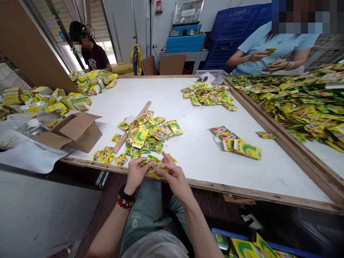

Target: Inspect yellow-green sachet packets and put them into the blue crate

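Both my hands are at the table's near edge, holding a small bunch of yellow-green sachets [153,165] between them. My left hand [136,172], with a dark band and bead bracelet at the wrist, has its fingers closed on the bunch from the left. My right hand [172,175] pinches it from the right. Just beyond them lies a loose pile of the same sachets [149,134] with a wooden stick [131,132] running through it. More sachets [107,154] lie to the left of my hands.
An open cardboard box [76,132] sits at left. Other sachet piles lie at right [238,142], at the far middle [208,95] and at the far left [92,81]. A wood-framed table [279,143] at right is heaped with sachets. Two other people work at the far side.
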`<state>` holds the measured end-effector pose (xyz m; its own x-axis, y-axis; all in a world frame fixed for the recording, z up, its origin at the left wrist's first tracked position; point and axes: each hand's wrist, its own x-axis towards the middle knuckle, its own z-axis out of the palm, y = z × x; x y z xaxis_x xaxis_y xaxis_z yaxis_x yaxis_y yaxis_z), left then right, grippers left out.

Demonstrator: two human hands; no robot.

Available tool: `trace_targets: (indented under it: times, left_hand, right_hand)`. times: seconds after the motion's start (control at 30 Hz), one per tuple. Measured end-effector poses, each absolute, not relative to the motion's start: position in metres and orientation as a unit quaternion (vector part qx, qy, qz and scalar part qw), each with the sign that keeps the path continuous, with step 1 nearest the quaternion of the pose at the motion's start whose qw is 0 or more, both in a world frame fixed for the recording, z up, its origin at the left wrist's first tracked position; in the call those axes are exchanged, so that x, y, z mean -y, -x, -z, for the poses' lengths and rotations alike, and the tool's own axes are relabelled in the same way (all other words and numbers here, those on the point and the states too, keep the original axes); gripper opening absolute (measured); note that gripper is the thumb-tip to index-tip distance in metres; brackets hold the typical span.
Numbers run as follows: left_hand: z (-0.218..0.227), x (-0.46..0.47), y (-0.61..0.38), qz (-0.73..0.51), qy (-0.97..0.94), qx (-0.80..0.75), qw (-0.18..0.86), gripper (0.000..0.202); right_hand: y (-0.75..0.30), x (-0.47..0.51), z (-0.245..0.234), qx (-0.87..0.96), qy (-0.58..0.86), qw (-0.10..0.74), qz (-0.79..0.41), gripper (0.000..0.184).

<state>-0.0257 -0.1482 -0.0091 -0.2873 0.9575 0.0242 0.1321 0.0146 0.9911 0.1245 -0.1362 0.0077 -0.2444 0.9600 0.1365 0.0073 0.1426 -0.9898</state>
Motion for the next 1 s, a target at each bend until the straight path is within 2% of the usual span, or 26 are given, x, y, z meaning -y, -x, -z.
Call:
trace_targets:
  times: [0.1,0.2,0.23,0.3,0.37,0.43,0.47,0.6,0.77,0.9,1.0]
  left_hand:
    - [0.004,0.15,0.024,-0.493,-0.514,-0.534,0.455,0.033]
    - [-0.001,0.147,0.036,-0.431,-0.566,-0.511,0.481,0.035]
    - [-0.002,0.142,0.045,-0.416,-0.584,-0.528,0.455,0.034]
    - [-0.002,0.128,0.066,-0.403,-0.616,-0.592,0.328,0.036]
    - [0.002,0.11,0.088,-0.383,-0.637,-0.649,0.161,0.048]
    - [0.008,0.091,0.104,-0.348,-0.654,-0.668,0.074,0.059]
    - [0.012,0.083,0.109,-0.338,-0.66,-0.668,0.064,0.057]
    - [0.014,0.071,0.102,-0.373,-0.644,-0.666,0.051,0.023]
    - [-0.025,0.087,0.061,-0.407,-0.695,-0.591,-0.036,0.014]
    - [-0.05,0.098,0.026,-0.314,-0.828,-0.463,0.034,0.022]
    - [-0.045,0.104,0.01,-0.326,-0.839,-0.413,0.134,0.034]
  right_hand:
    - [-0.125,0.132,-0.008,0.621,0.367,0.414,-0.556,0.018]
    - [-0.126,0.128,0.002,0.606,0.408,0.433,-0.528,0.031]
    - [-0.127,0.127,0.007,0.594,0.442,0.442,-0.507,0.037]
    - [-0.133,0.125,0.014,0.556,0.502,0.45,-0.487,0.04]
    - [-0.139,0.123,0.016,0.507,0.517,0.465,-0.51,0.037]
    - [-0.144,0.123,0.015,0.474,0.498,0.498,-0.529,0.036]
    - [-0.146,0.123,0.014,0.469,0.49,0.515,-0.525,0.035]
    - [-0.15,0.126,0.01,0.484,0.486,0.53,-0.498,0.028]
    - [-0.155,0.135,-0.008,0.594,0.446,0.536,-0.402,0.016]
    - [-0.159,0.135,-0.03,0.711,0.389,0.481,-0.335,0.021]
    - [-0.164,0.13,-0.033,0.711,0.399,0.465,-0.345,0.021]
